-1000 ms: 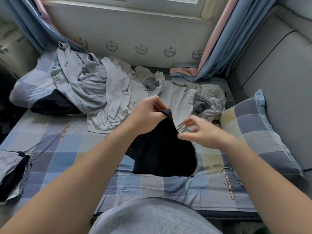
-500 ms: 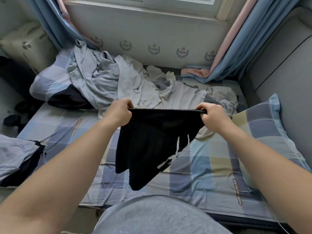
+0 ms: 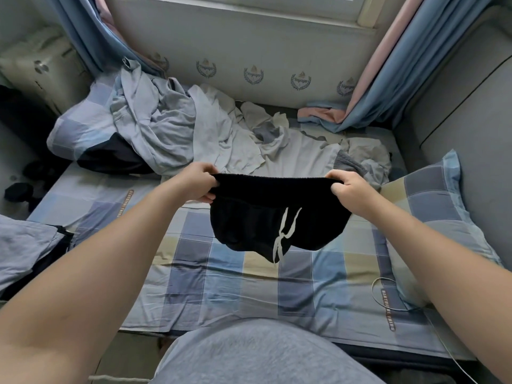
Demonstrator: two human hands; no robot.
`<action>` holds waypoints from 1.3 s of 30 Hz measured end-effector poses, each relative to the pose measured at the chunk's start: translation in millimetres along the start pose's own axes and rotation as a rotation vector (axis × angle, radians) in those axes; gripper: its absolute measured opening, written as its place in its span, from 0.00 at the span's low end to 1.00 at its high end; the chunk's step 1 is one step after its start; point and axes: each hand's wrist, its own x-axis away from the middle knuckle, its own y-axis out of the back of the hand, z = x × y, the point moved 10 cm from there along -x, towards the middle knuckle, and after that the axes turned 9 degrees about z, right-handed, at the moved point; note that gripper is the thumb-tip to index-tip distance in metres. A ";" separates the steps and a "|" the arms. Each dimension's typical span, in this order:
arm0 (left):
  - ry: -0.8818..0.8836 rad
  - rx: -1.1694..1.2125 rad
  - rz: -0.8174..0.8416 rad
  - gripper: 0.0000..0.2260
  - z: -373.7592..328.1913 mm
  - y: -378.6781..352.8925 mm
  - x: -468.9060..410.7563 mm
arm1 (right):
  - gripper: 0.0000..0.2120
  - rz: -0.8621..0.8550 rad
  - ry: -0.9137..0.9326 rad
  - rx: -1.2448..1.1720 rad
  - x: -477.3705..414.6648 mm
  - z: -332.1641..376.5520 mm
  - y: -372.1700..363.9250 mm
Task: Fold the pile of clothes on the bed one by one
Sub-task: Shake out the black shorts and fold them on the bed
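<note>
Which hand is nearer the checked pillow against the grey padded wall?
Right. The right hand grips the black shorts just beside the pillow; the left hand grips their opposite end, farther from it.

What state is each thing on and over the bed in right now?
Black shorts: held up by the waistband, hanging over the bed.
Drawstring: dangling loose.
Left hand: grips the waistband's left end.
Right hand: grips its right end.
Clothes pile: crumpled, unfolded.
</note>
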 end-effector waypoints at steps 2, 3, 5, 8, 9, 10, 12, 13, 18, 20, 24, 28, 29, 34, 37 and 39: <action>-0.012 -0.060 0.039 0.11 1.7 -0.6 -0.6 | 0.12 0.001 -0.038 0.157 2.6 -12.5 4.6; -0.004 -0.079 0.063 0.13 4.4 -3.5 -0.1 | 0.10 -0.013 -0.070 0.302 4.0 -18.2 8.1; 0.010 -0.081 0.100 0.15 9.8 -10.3 -0.1 | 0.09 -0.049 -0.133 0.454 6.0 -26.6 13.0; 0.003 -0.040 0.086 0.14 14.3 -13.5 -1.3 | 0.09 -0.034 -0.236 0.070 8.5 -39.5 5.9; -0.008 -0.016 0.073 0.14 16.6 -12.5 -3.8 | 0.09 -0.004 -0.279 -0.100 10.3 -43.9 -1.4; -0.019 -0.002 0.053 0.13 18.5 -10.9 -5.7 | 0.12 0.038 -0.310 -0.235 11.5 -47.1 -10.4; -0.049 -0.032 -0.005 0.12 19.9 -6.9 -7.9 | 0.17 0.114 -0.298 -0.335 10.4 -46.0 -23.9; -0.067 -0.052 -0.036 0.12 18.7 -6.1 -8.8 | 0.16 0.145 -0.269 -0.326 9.5 -40.6 -29.0; -0.182 -0.196 -0.060 0.10 4.0 -13.4 -7.7 | 0.08 0.189 -0.210 -0.051 3.0 -36.3 -45.5; -0.184 -0.332 0.003 0.15 4.0 -21.3 -8.2 | 0.08 0.091 -0.188 0.102 2.6 -33.3 -36.3; -0.090 -0.678 -0.033 0.19 11.3 -16.2 -4.7 | 0.10 -0.113 -0.268 0.398 6.8 -35.5 -6.0; 0.040 -0.380 0.038 0.15 33.5 -19.6 -11.2 | 0.08 -0.135 -0.353 -0.011 8.5 -58.5 -8.3; 0.080 -0.224 0.054 0.16 37.3 -23.3 -9.7 | 0.09 -0.116 -0.383 -0.140 8.8 -63.9 -13.2; 0.030 0.062 0.072 0.09 33.8 -23.8 -11.9 | 0.10 0.015 -0.424 -0.422 9.1 -68.6 -31.4; -0.107 -0.006 0.133 0.09 22.7 -21.7 -8.2 | 0.09 0.059 -0.289 -0.529 6.7 -60.5 -24.9; -0.210 -0.309 0.114 0.18 12.6 -20.5 -5.6 | 0.21 0.091 -0.182 -0.338 4.2 -53.2 -16.4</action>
